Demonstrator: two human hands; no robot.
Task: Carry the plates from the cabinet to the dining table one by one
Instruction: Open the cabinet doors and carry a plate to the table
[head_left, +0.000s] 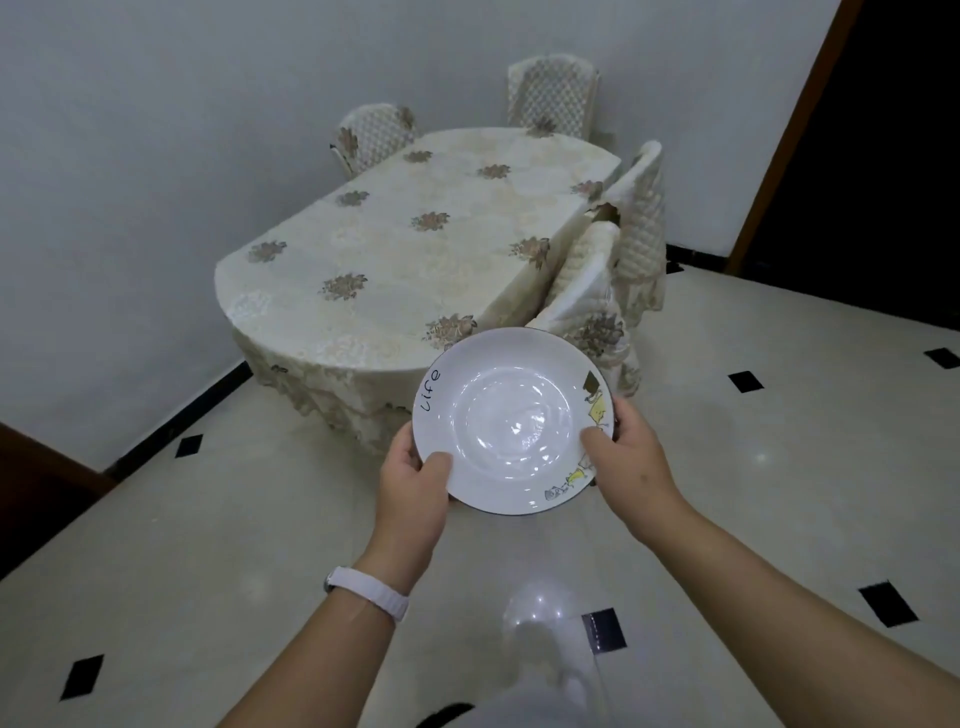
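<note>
Both hands grip one white plate (511, 421) by its rim — left hand (415, 486) at its near-left edge, right hand (631, 457) opposite — held above the floor (260, 519), just short of the dining table (395, 249)

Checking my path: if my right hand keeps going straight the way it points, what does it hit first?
Probably the near chair beside the table; the right hand, holding the plate, aims there. Depth is unclear.
</note>
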